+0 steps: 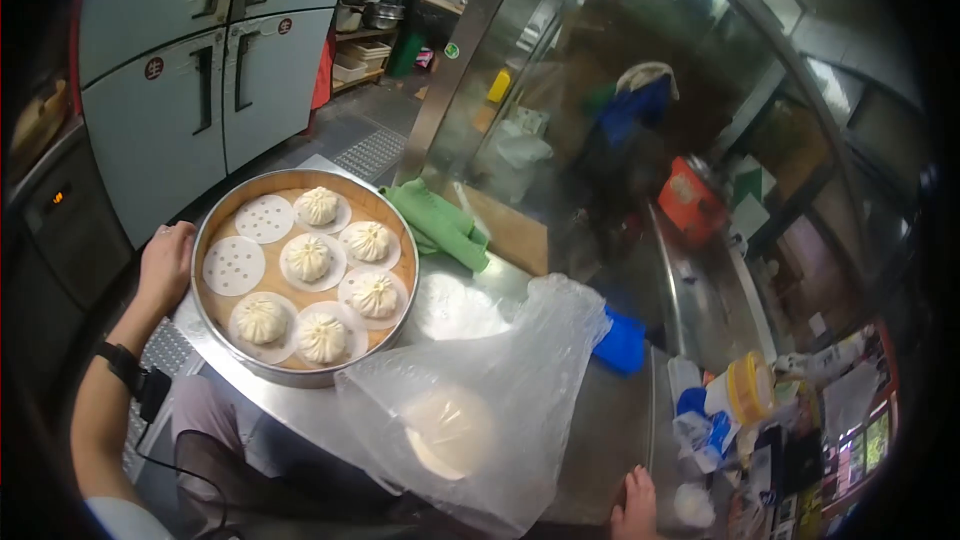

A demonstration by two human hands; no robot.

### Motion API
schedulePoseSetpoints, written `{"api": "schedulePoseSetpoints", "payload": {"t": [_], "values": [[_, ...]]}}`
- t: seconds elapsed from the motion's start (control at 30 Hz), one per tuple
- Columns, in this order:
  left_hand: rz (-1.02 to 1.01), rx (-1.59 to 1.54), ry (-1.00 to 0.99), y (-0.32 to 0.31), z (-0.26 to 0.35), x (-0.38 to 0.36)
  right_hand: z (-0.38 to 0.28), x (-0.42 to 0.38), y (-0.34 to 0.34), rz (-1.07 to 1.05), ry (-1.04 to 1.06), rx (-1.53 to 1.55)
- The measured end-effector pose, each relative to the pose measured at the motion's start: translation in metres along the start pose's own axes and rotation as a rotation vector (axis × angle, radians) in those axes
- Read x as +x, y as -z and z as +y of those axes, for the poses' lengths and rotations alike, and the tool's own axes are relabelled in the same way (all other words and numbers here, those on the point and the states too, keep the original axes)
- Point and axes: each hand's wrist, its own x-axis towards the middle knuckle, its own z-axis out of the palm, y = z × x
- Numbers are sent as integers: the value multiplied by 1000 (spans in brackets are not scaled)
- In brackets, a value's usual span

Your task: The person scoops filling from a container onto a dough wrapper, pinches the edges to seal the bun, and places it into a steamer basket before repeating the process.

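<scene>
My left hand grips the left side of a round steamer basket with a metal outer wall, its fingers curled against the rim. Inside, several pleated buns sit on perforated paper rounds. Two paper rounds at the left of the basket bear no bun. To the right of the basket, a lump of dough lies under a clear plastic sheet or bag. My right hand rests at the counter's near right, partly cut off by the frame, holding nothing visible, fingers extended.
White flour is spread on the metal counter beside a green cloth. A glass partition rises behind. Blue plastic and a white tub with a yellow rim stand to the right. Tall refrigerators are at the left.
</scene>
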Motion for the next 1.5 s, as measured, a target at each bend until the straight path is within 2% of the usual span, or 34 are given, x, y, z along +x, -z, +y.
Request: {"api": "schedulePoseSetpoints", "payload": {"t": [0.07, 0.13, 0.33, 0.4, 0.47, 0.53, 0.6, 0.67, 0.73, 0.77, 0.8, 0.83, 0.87, 0.93, 0.97, 1.0, 1.07, 1.2, 1.33, 1.4, 1.47, 1.5], "values": [[-3, 2, -23, -1, -3, 0, 17, -3, -14, 4, 25, -35], [-29, 6, -6, 3, 2, 0, 11, -1, -8, -78, -86, -73], [-46, 23, -39, -5, -11, -1, 21, -5, -23, 113, -20, -97], [-30, -2, -84, -6, -13, -2, 11, 6, -21, 261, -35, -53], [-28, -28, -112, -4, -13, -2, 2, 27, -30, 426, -333, 190], [28, -75, -82, -8, -16, -2, -58, 54, -15, 798, -274, 373], [84, -113, -25, -4, -15, -2, -148, 66, 4, 862, -120, 494], [217, -294, 36, 2, -14, -10, -216, 77, 0, 749, 358, 475], [346, -345, 77, -7, -23, -12, -262, 99, -17, 436, 363, 614], [365, -352, 80, -6, -22, -12, -263, 110, -25, 463, 354, 644], [382, -357, 69, -4, -20, -19, -264, 122, -38, 514, 269, 521], [383, -454, 5, -10, -25, -26, -266, 130, -47, 573, 174, 398], [385, -559, -74, -15, -30, -30, -266, 134, -51, 638, 143, 432], [283, -708, -61, -2, -27, -55, -260, 135, -64, 639, 62, 357], [275, -801, -43, 7, -20, -69, -258, 135, -71, 584, 21, 315], [297, -866, -34, 18, -9, -83, -258, 135, -75, 639, -16, 318], [277, -859, -47, 34, 0, -104, -253, 134, -79, 576, 33, 313], [294, -990, 9, 55, 28, -130, -249, 138, -83, 643, 54, 331], [320, -1068, 35, 62, 59, -145, -244, 138, -80, 609, 46, 416], [244, -1101, 6, 59, 72, -152, -241, 140, -84, 661, 72, 421], [266, -1159, 17, 60, 86, -158, -237, 142, -87, 692, 82, 441], [152, -1216, 34, 65, 95, -164, -237, 139, -83, 710, 80, 438]]}}
